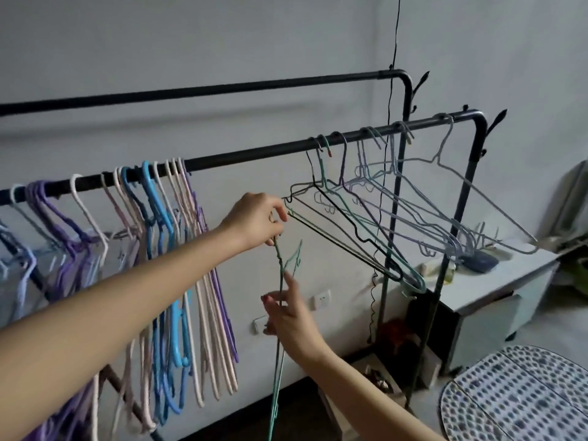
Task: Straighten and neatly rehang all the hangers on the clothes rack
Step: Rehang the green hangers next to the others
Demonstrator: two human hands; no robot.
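Green hanger (280, 281) is off the rail (254, 153), hanging edge-on between both hands, below the gap separating the tidy bunch (178, 249) at left from the skewed wire hangers (381, 211) at right. Left hand (254, 218) pinches its neck near the hook, probably to steer the hook up to the rail. Right hand (288, 316) steadies the shoulder lower down, fingers loosely curled round the wire with the index raised; likely stopping it swinging. The wire hangers lie splayed and tangled, not yet straightened.

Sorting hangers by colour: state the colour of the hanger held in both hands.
Green wire hanger, seen in the head view.
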